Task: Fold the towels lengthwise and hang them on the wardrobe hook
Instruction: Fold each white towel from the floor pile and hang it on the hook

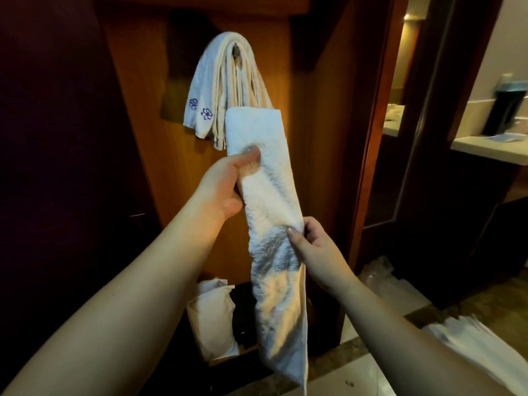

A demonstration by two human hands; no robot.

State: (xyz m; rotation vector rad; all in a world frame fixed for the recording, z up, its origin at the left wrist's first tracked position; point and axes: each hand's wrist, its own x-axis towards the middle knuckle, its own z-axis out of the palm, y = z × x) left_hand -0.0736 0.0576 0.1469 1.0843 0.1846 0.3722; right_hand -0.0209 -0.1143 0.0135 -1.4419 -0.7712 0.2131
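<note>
A white terry towel (pixel 267 192), folded into a long narrow strip, hangs upright in front of me. My left hand (pixel 225 184) grips its upper part, thumb on the front. My right hand (pixel 311 244) pinches its right edge lower down. Its bottom end dangles near the floor. Behind it, several folded towels (pixel 220 90), one with purple flower embroidery, drape over the small metal hook (pixel 236 50) on the wooden wardrobe panel (pixel 160 167).
White paper bags (pixel 211 315) stand at the wardrobe's foot. A pile of white cloth (pixel 468 338) lies on the floor at right. An open doorway at right shows a counter (pixel 491 147). A dark wardrobe door fills the left side.
</note>
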